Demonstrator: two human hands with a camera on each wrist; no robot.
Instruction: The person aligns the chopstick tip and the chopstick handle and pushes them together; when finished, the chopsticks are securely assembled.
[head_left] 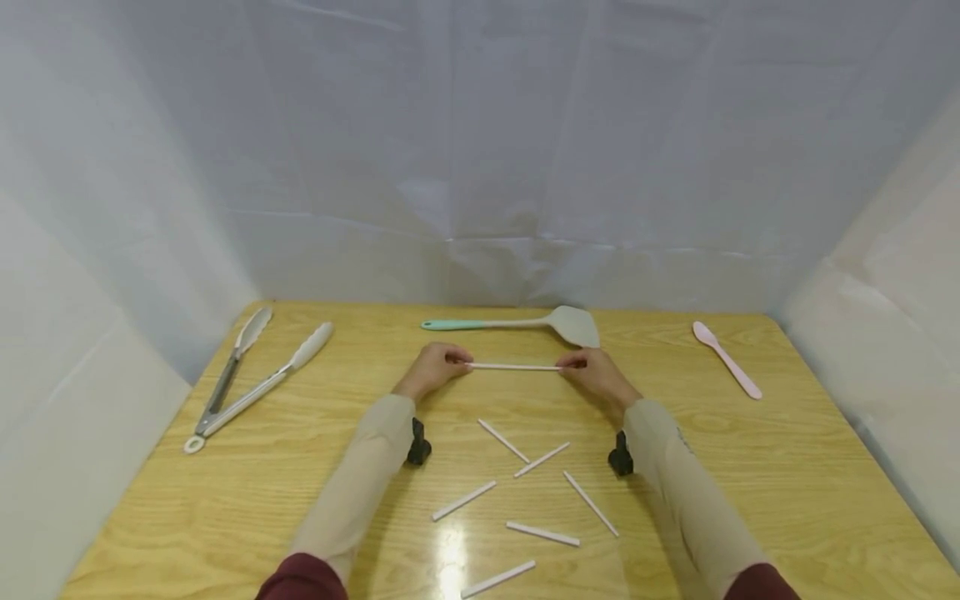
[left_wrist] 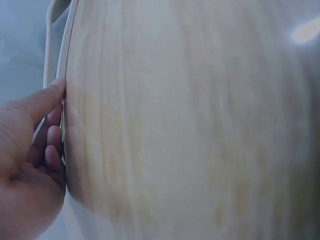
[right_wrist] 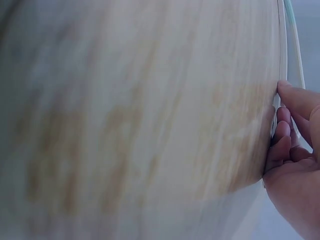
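A thin white stick (head_left: pixel 516 367) lies level from side to side near the back of the table, with one end at each hand. My left hand (head_left: pixel 435 369) pinches its left end between thumb and fingers. At the right end, my right hand (head_left: pixel 598 375) pinches it the same way. Each wrist view shows the thumb on the stick and the other fingers curled under. Just behind it lies a turner (head_left: pixel 576 325) with a pale blade and a mint handle (head_left: pixel 453 325); the right fingertips are close to the blade.
Several loose white sticks (head_left: pixel 543 534) lie scattered at different angles between the forearms, two of them nearly meeting. Spread metal tongs (head_left: pixel 311 344) lie at the left, a pink spoon (head_left: pixel 726 358) at the right. Pale sheeting (head_left: pixel 495 167) walls in the wooden table (head_left: pixel 750 467) behind and at both sides.
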